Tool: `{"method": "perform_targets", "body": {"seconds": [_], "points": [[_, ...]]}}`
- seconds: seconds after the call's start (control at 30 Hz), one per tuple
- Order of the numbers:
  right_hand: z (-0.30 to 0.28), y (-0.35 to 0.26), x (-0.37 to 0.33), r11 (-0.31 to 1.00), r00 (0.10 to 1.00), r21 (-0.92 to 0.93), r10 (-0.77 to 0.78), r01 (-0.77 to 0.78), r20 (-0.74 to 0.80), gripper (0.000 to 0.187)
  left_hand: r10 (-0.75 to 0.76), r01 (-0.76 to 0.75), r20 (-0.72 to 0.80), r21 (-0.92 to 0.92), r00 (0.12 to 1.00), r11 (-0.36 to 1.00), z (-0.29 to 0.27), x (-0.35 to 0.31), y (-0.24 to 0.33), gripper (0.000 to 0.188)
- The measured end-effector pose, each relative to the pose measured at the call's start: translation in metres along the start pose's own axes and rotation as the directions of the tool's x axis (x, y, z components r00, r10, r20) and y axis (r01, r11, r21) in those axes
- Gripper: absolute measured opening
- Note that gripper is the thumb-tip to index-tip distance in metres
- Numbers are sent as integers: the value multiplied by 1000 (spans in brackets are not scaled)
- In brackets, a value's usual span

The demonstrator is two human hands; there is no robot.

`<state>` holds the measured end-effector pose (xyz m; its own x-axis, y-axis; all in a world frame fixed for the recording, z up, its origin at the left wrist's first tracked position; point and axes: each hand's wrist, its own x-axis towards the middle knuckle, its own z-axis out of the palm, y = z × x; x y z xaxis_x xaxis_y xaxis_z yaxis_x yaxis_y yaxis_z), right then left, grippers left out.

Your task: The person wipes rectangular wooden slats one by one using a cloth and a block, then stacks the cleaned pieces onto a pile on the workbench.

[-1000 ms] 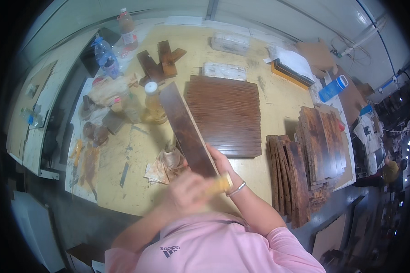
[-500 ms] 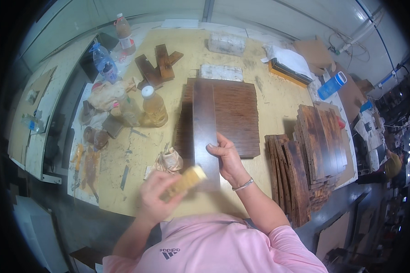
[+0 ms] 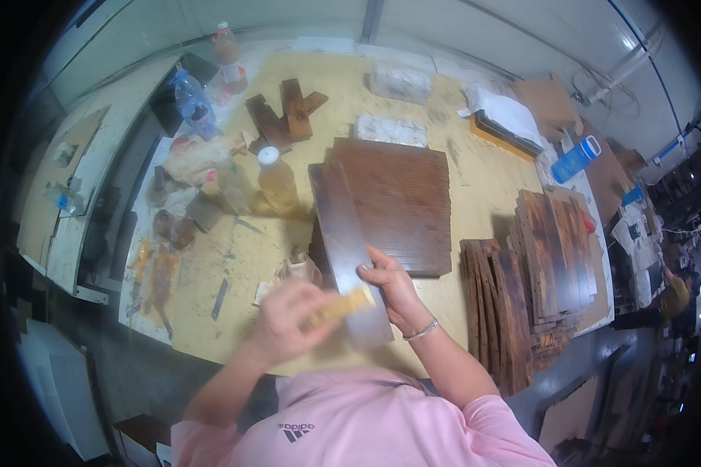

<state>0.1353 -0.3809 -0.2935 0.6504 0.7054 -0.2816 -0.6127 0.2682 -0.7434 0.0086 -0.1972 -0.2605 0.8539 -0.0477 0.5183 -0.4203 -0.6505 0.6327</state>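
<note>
At the middle stack's [image 3: 405,210] left edge, a brown board [image 3: 346,233] is gripped in the right hand's [image 3: 394,289] fingers, while a yellow block [image 3: 349,304], pinched by the left hand [image 3: 290,315], is probably best kept flat and evenly pressed

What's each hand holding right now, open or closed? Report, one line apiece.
Left hand: closed, holding a yellow block, motion-blurred.
Right hand: closed on the edge of a long brown board.
</note>
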Motion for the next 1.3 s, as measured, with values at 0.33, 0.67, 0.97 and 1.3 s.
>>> {"method": "perform_targets", "body": {"seconds": [0.33, 0.67, 0.97, 1.3], "points": [[-6, 14, -16, 979, 987, -188, 97, -72, 127, 68, -204, 278, -390, 144, 898, 950, -54, 28, -93, 37], [-14, 21, -31, 930, 984, -344, 162, -127, 73, 62, -437, 657, -748, -2, 499, 753, -131, -106, -187, 34], [-6, 33, -24, 945, 991, -300, 130, -133, -32, 58, -472, 885, -749, 410, 465, 222, -144, -221, -221, 22], [-11, 29, -18, 978, 991, -193, 52, -75, -121, 51, -193, 243, -159, 422, 968, 874, 26, -66, -98, 39]]}}
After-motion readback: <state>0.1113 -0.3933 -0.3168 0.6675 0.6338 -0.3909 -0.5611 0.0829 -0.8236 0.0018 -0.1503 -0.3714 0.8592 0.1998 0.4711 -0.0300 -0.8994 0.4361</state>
